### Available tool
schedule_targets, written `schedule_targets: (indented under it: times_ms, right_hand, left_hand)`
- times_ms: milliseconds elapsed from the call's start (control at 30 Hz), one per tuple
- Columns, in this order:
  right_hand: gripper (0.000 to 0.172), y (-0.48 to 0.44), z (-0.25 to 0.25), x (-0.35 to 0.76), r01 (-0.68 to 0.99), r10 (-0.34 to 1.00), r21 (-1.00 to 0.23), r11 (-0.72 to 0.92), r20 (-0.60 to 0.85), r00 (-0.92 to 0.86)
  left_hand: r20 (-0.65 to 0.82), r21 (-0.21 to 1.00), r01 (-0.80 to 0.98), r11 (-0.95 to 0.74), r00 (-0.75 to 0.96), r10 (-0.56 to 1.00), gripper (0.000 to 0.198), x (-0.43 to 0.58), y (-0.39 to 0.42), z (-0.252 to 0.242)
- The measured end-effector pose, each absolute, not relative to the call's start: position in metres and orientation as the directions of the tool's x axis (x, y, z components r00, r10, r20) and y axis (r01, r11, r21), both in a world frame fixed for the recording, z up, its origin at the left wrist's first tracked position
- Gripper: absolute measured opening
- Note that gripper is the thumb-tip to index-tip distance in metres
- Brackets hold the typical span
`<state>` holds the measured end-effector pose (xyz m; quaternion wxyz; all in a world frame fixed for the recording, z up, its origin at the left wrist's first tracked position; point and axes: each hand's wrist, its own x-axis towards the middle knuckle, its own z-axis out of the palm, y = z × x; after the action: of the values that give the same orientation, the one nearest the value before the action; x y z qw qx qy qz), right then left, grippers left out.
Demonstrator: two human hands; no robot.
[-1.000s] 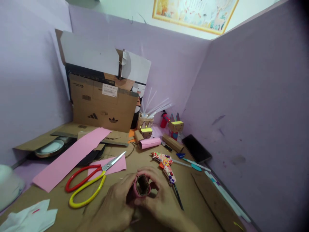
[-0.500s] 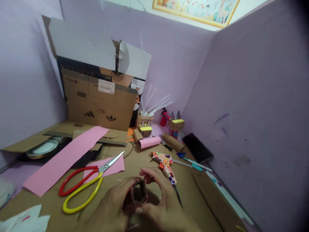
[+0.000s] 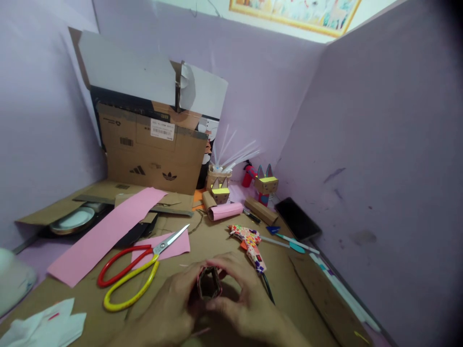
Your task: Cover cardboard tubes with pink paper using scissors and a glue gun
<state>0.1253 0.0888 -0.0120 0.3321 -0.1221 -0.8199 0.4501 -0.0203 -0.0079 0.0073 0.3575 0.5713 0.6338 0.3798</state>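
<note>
A short cardboard tube [image 3: 219,284] with a pink outer layer is held end-on, its hollow opening facing me. My left hand [image 3: 176,301] wraps round its left side. On the right, my right hand [image 3: 242,294] curls about it, with thumb and fingers against the rim. The tube's far length is hidden by the hands. Left of them lie scissors [image 3: 158,249] with one red and one yellow handle, blades closed, partly on a pink paper piece [image 3: 183,242]. A flower-patterned glue gun [image 3: 250,243] lies just beyond my right hand.
A long pink strip [image 3: 108,236] lies at left, before a large cardboard box [image 3: 152,154]. Behind stand a pink-wrapped tube [image 3: 226,211], a bare cardboard tube [image 3: 261,210] and two cat-eared cardboard heads [image 3: 220,195]. A dark phone [image 3: 297,219] rests by the right wall; white tissue [image 3: 43,324] lies front left.
My right hand's fingers have closed in on the tube's top rim. The whole view has shifted slightly, so the table items appear a little further right.
</note>
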Motion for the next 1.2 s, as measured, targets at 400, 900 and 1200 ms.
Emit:
schedule_targets:
  times_ms: [400, 900, 1200]
  right_hand:
    - [0.037, 0.09, -0.014, 0.116, -0.007, 0.733, -0.983, 0.186, 0.144, -0.665]
    - [0.049, 0.098, -0.025, 0.118, -0.198, 0.745, -0.959, 0.204, 0.283, -0.604]
    - [0.027, 0.11, 0.007, 0.145, -0.169, 0.448, -0.683, 0.711, 0.625, -0.639]
  left_hand:
    - [-0.025, 0.992, 0.123, 0.03, -0.049, 0.999, 0.043, -0.021, -0.004, -0.007]
    - [-0.027, 0.999, 0.02, 0.027, -0.002, 1.0, 0.048, -0.023, -0.001, -0.003]
    - [0.059, 0.817, 0.575, 0.037, -0.147, 0.987, 0.032, -0.033, -0.008, -0.003]
